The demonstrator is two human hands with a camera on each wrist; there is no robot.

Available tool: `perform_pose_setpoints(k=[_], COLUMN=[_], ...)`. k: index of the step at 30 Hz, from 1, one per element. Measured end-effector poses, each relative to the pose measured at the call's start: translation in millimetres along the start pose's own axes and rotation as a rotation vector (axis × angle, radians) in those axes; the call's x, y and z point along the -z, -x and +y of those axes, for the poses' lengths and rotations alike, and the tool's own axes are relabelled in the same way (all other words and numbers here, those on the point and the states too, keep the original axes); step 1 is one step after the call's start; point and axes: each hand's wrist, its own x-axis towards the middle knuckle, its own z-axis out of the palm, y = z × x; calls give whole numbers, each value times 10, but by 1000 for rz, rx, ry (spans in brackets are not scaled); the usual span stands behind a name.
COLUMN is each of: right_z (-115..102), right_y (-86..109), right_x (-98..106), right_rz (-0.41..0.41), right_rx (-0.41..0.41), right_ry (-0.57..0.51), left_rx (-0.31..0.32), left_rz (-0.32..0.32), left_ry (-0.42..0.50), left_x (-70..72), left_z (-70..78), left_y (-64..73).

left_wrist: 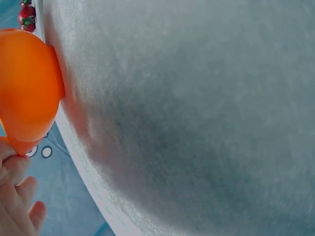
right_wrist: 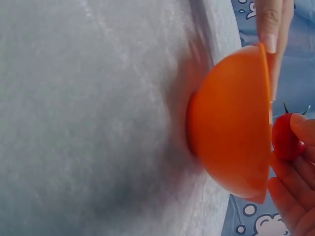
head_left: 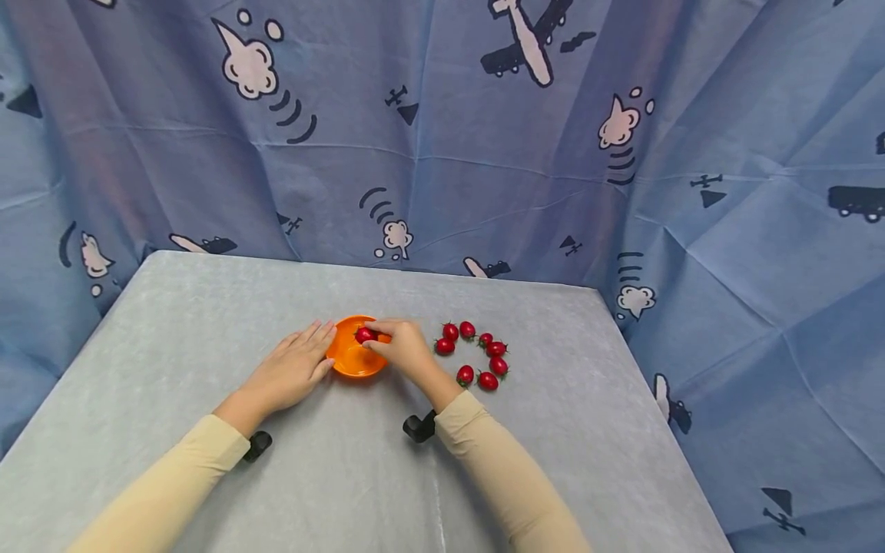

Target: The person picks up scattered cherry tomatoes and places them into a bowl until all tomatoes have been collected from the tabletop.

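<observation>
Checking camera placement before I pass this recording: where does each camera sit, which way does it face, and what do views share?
Head: on the person's head, facing forward and down at the table, orange bowl and loose tomatoes; left hand, right hand and both sleeves show.
Left wrist: on that wrist, low over the table, facing the bowl's side; left hand partly shows.
Right wrist: likewise low, facing the bowl's side; right hand pinching a tomato, and left hand, show.
Shared: both wrist images lie sideways and show the bowl's outer wall.
</observation>
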Motion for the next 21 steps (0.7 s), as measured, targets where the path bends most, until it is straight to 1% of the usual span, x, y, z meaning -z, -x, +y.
perform_pose_setpoints(k=[5, 12, 14, 19, 21], right_z=[-4, -76, -85, -60, -52], right_y=[-37, -72, -74, -75, -74], right_x=[-84, -167, -187, -243, -258], right_rz=[-8, -77, -83, -99, -106], right_rx=[77, 144, 148, 132, 137], right_ry=[47, 153, 172, 173, 180], left_rx=[-2, -2, -3, -4, -4], left_rz=[1, -2, -2, 3, 7], left_ry=[0, -7, -10, -10, -11], left_x=[4, 11, 14, 23, 26], left_z=[1, 2, 5, 23, 27], left_y=[2, 6, 8, 10, 10])
